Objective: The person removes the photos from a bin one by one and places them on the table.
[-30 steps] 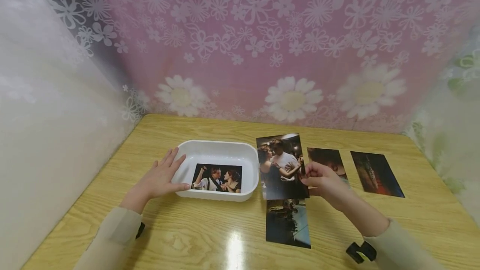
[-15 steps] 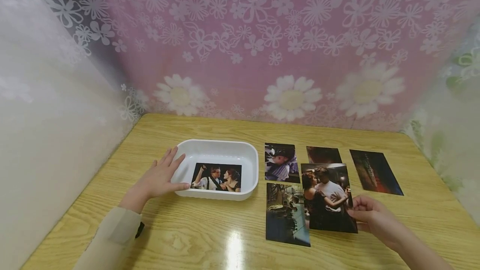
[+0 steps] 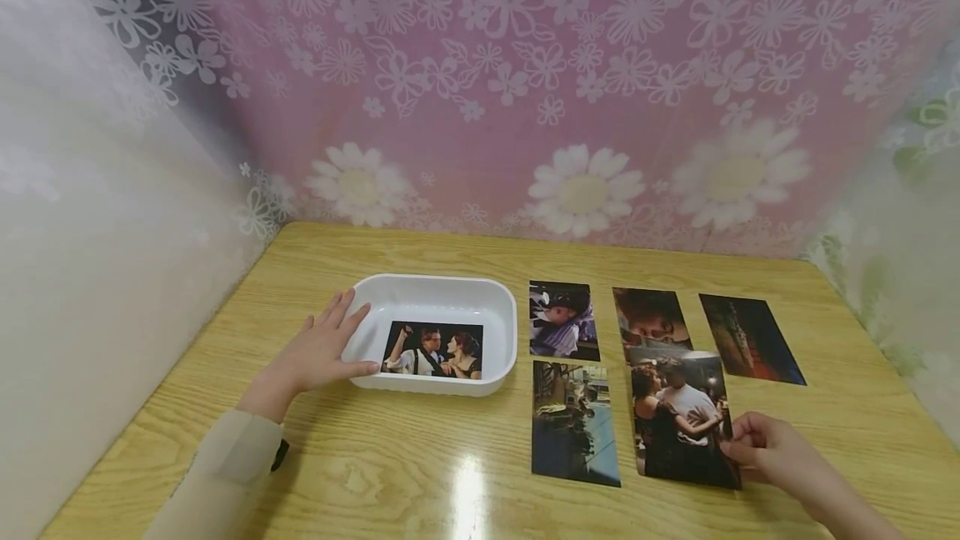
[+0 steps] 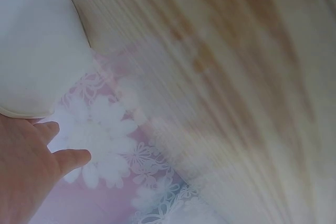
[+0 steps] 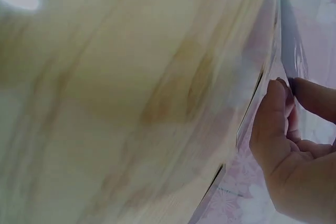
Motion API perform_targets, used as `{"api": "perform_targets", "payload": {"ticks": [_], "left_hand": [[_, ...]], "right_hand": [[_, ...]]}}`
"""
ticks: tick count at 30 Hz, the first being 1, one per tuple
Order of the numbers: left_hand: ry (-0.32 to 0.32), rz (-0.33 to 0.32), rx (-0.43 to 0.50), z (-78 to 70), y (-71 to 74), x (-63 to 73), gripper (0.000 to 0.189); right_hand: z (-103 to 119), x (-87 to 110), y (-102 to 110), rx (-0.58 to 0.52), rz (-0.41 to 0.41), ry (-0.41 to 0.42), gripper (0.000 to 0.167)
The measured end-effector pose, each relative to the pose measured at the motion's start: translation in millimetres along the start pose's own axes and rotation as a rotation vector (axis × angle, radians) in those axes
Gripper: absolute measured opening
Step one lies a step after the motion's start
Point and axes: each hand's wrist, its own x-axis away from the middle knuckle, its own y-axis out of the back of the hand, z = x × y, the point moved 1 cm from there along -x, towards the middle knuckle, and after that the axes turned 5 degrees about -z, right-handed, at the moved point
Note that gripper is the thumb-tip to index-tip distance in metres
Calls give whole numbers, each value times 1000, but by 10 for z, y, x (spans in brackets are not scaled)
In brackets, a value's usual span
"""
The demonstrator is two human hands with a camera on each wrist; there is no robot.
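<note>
Our right hand point(image 3: 772, 454) pinches the dancing-couple photo point(image 3: 682, 415) by its right edge, low on the worktop point(image 3: 420, 473) beside the ship photo point(image 3: 573, 422). Our left hand point(image 3: 318, 352), fingers spread, rests against the white tray point(image 3: 442, 294) holding another photo point(image 3: 433, 350).

Light wood-grain table point(image 3: 390, 473) backed by a pink floral-print curtain point(image 3: 525, 82). Three glossy photo prints at 12 to 1 o'clock: man in a cap point(image 3: 562, 319), close-up face point(image 3: 651, 315), dark print point(image 3: 750, 338). Another print, a ship-deck scene point(image 3: 573, 423), lies at 6 o'clock below the capped man.
</note>
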Motion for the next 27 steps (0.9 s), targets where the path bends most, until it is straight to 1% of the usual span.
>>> {"api": "perform_targets", "payload": {"ticks": [3,5,7,12,16,22,27], "left_hand": [[8,12,-6,-6,5,-1,92],[8,15,-9,-5,6,-1,92],[7,16,-9,-7,9,0,91],[8,17,-7,-14,16,6,92],[17,25,2,-13,20,8,93],[20,24,10,-9,19,11,93],[22,29,6,-1,5,8,92]], "right_hand": [[-14,0,-14,160,-66,33,15],[-22,-7,-17,231,-90,36,16],[-33,-19,-18,279,-103,28,17],[-61,-50,-18,347,-91,16,17],[-85,-64,-35,393,-87,42,16],[-97,-66,-52,454,-103,94,16],[-81,-73,-45,482,-84,116,18]]}}
